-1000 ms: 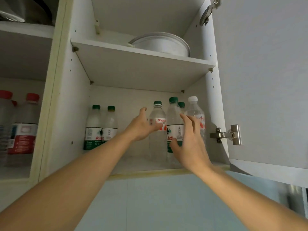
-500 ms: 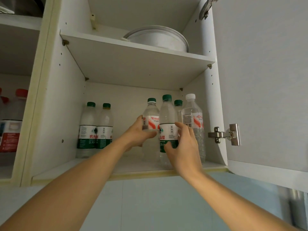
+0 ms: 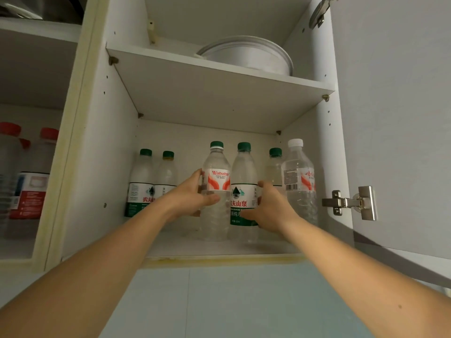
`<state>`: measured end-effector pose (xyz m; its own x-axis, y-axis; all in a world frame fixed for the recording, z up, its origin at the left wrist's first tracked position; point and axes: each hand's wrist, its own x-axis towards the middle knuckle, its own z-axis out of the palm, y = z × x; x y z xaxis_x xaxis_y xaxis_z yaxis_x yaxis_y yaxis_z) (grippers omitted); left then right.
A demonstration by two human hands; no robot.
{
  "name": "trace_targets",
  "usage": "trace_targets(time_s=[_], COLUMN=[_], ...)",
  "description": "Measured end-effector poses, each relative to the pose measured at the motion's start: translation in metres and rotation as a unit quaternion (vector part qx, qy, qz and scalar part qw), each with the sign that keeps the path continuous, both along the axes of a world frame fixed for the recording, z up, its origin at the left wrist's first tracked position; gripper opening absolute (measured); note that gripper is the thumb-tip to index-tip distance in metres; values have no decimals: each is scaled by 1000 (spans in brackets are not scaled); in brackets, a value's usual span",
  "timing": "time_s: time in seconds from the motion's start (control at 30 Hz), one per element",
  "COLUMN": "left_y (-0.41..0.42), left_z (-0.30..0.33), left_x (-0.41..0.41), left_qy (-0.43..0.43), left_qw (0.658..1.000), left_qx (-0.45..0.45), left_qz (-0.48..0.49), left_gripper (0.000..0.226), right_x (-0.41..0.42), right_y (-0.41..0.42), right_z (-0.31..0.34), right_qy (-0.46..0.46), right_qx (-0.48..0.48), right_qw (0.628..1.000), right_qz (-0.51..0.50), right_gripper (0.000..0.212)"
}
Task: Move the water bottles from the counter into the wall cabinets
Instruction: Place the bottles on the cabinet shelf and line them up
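Both my arms reach up into the open wall cabinet. My left hand (image 3: 195, 195) grips a clear Wahaha bottle (image 3: 216, 181) with a green cap, which stands on the lower shelf (image 3: 219, 247). Right beside it, my right hand (image 3: 269, 208) holds a green-labelled bottle (image 3: 244, 191), fingers curled round its label. Two more green-labelled bottles (image 3: 141, 184) stand at the back left. A green-capped bottle (image 3: 274, 167) and a white-capped bottle (image 3: 299, 179) stand at the right wall.
The cabinet door (image 3: 395, 118) hangs open at the right, its hinge (image 3: 349, 203) jutting out. A round metal pan (image 3: 246, 56) sits on the upper shelf. The left compartment holds red-capped bottles (image 3: 29, 181). Pale blue wall tile (image 3: 219, 301) lies below.
Both hands have closed round their bottles; the two bottles now stand side by side nearer the shelf's front. The view shifted slightly.
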<state>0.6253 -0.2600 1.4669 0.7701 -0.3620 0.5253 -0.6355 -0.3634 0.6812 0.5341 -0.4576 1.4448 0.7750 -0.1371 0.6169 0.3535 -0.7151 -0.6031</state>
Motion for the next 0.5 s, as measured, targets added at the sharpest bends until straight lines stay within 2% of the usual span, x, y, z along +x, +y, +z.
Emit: trace_targets(time_s=[0.17, 0.33, 0.43, 0.5], left_y=[6, 13, 15, 16], left_z=[7, 15, 17, 18], left_x=[4, 10, 10, 11], left_qy=[30, 75, 73, 44], left_qw=[999, 997, 996, 995], left_qx=[23, 33, 42, 63], left_qz=[-3, 8, 36, 63], left_gripper=[70, 70, 73, 83], right_x=[15, 37, 49, 58], right_y=[-1, 7, 18, 25], right_z=[15, 30, 41, 48], right_qy=[93, 138, 176, 197], right_qx=[3, -23, -44, -62], right_qw=[995, 989, 983, 978], right_qz=[48, 49, 39, 37], right_gripper=[54, 56, 57, 56])
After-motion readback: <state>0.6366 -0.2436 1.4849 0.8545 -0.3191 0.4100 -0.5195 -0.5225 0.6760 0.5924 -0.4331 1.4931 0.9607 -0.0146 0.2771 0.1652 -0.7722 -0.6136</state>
